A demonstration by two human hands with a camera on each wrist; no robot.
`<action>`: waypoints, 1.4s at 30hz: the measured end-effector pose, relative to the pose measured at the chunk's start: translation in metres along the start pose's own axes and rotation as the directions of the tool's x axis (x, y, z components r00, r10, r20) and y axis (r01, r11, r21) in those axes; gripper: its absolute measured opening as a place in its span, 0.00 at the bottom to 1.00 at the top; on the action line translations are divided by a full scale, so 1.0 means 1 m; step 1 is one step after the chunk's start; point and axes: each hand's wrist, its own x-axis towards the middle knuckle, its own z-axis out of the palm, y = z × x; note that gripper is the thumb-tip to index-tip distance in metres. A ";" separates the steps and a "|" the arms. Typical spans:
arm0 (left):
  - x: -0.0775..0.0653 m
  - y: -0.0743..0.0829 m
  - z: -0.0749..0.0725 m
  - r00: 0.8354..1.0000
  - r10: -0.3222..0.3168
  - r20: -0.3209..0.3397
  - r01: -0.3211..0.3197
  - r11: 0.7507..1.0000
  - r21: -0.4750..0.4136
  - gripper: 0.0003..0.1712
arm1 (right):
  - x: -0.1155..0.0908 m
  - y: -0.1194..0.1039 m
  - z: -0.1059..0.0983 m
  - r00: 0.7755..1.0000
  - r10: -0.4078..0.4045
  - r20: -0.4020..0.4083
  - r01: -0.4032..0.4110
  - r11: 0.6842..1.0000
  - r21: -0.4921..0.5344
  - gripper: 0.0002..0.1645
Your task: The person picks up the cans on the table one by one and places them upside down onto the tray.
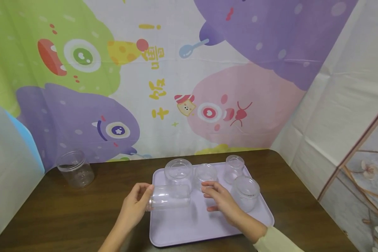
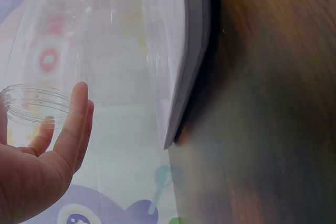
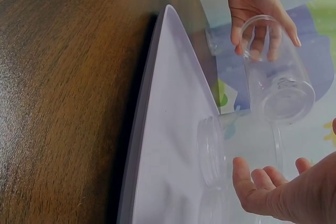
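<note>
My left hand grips a clear plastic jar around its threaded mouth end. The jar lies on its side in the air over the lilac tray, its base pointing to the right. In the right wrist view, the base of this jar faces my right hand, whose fingers are loosely bent and hold nothing. A small gap separates that hand from the jar in the head view. Behind the hands, a wide clear jar and a smaller one stand on the tray.
On the tray's right side stand a narrow clear jar and a wider one. A large clear container sits at the far left of the dark wooden table. Behind hangs a cartoon-printed cloth.
</note>
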 end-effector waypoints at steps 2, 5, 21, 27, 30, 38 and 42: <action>0.000 0.000 0.002 1.000 0.002 0.004 -0.002 1.000 0.004 0.23 | 0.000 0.000 0.000 1.000 0.000 0.005 0.000 1.000 0.005 0.28; 0.001 0.001 0.006 1.000 0.006 0.010 -0.006 1.000 0.009 0.23 | 0.001 0.001 0.001 1.000 0.000 0.011 0.000 1.000 0.015 0.28; -0.002 0.006 0.025 0.999 0.032 0.033 -0.031 0.999 -0.024 0.21 | 0.003 0.000 0.005 0.999 -0.017 0.033 0.015 0.997 0.070 0.30; -0.002 0.006 0.032 0.998 0.038 0.042 -0.036 0.998 -0.053 0.19 | 0.003 -0.001 0.006 1.000 -0.009 0.013 0.008 0.997 0.075 0.28; -0.002 0.007 0.034 0.998 0.043 0.048 -0.041 0.998 -0.053 0.20 | 0.003 -0.002 0.006 1.000 -0.006 0.005 0.005 0.998 0.070 0.27; -0.003 0.008 0.042 0.998 0.051 0.042 -0.049 0.997 -0.052 0.20 | 0.003 -0.003 0.007 1.000 -0.013 0.005 0.013 0.997 0.078 0.29; -0.003 0.008 0.045 0.998 0.056 0.039 -0.054 0.997 -0.052 0.20 | 0.002 -0.005 0.008 1.000 -0.026 0.011 0.025 0.996 0.090 0.30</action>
